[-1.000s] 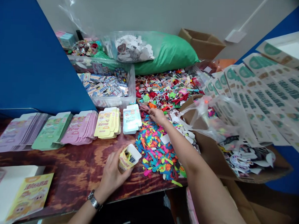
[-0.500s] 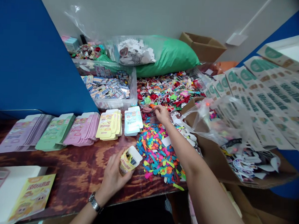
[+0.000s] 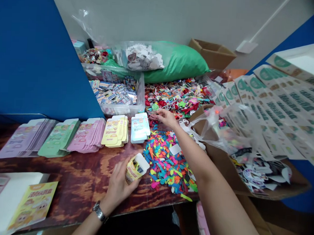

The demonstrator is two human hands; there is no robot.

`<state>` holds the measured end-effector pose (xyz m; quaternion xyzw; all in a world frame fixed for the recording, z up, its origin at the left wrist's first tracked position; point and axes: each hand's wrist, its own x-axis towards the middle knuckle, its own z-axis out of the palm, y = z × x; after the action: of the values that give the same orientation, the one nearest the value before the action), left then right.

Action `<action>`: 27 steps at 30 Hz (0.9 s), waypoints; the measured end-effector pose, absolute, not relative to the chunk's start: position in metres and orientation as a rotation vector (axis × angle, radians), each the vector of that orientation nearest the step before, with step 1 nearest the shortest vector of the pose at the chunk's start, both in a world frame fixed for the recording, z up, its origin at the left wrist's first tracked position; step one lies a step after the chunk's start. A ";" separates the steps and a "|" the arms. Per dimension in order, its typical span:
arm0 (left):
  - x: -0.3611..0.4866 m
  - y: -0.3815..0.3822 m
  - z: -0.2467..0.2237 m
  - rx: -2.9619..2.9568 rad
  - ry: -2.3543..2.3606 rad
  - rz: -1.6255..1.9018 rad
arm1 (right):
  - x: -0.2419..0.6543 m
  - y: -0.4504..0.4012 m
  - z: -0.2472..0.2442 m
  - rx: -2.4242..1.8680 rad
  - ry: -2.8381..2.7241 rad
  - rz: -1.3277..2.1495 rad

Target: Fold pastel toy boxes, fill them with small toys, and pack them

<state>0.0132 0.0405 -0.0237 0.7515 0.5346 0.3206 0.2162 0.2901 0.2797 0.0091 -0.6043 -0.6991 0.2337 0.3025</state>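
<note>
Red-brown wood shows on the table under a heap of small bright pieces, with a grey wall well beyond the heap. Just past its far edge, the right hand has its fingertips drawn together at a dull pink piece; whether they grip it, I cannot tell. A light fingertip pinch should suit such a tangle, lifting one item without dragging its neighbours. Left of the heap, the left hand clasps a yellow box, thumb and fingers around its sides, mouth open and tilted towards the heap, dark and yellow bits inside. Thin card probably buckles if squeezed, so a gentle hold low down seems right

Further left of the heap, folded cartons stand in blue, yellow, pink, green and purple stacks. Nearer the table's front edge, well left of the heap, a yellow card bears red Chinese characters, too soft to read surely. Green lettering on the white packs, right of the heap, is illegible too; no brand comes through
</note>
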 end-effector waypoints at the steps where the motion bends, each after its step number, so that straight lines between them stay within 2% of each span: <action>1: 0.013 0.040 -0.024 2.081 1.482 0.886 | 0.285 0.280 0.007 -1.631 -1.882 0.601; 6: 0.014 0.040 -0.023 2.054 1.483 0.890 | 0.268 0.281 0.019 -1.692 -1.976 0.510; 11: 0.018 0.044 -0.019 1.861 1.496 0.967 | 0.273 0.260 0.064 -1.645 -1.999 0.520; 16: 0.033 0.052 -0.007 1.644 1.483 1.036 | 0.253 0.209 0.113 -1.249 -1.824 1.131; 19: 0.041 0.054 0.001 1.521 1.468 1.058 | 0.228 0.174 0.126 -1.089 -1.745 1.388; 23: 0.042 0.050 0.004 1.408 1.396 1.097 | 0.201 0.140 0.116 -1.014 -1.727 1.594; 27: 0.035 0.042 0.006 1.394 1.411 1.121 | 0.193 0.122 0.097 -0.990 -1.765 1.616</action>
<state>0.0352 0.0424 0.0062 0.5556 0.5625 0.4471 0.4184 0.1926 0.1224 0.0968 -0.3677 -0.6558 0.6005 0.2722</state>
